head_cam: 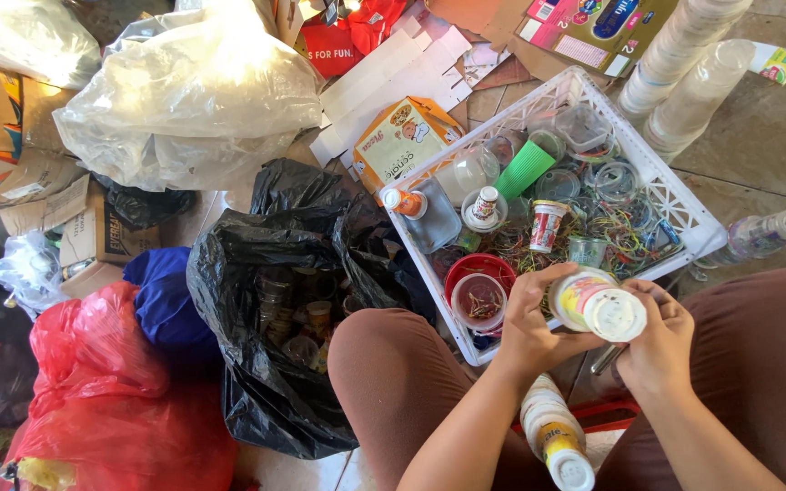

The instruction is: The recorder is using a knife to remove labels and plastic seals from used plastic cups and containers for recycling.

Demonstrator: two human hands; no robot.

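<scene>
Sorting step: left hand (525, 325) and right hand (659, 350) both clasp a white plastic cup (596, 305) above the white crate (684, 202); stacking it likely demands alignment.

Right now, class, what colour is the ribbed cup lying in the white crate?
Green: the ribbed cup lies tilted among clear containers in the white crate, seen in the head view.

Orange-and-white carton (401, 138) lying beside the white crate (684, 205), pink-green flattened box (593, 27) lying above it, brown cardboard box (93, 238) sitting left
</scene>
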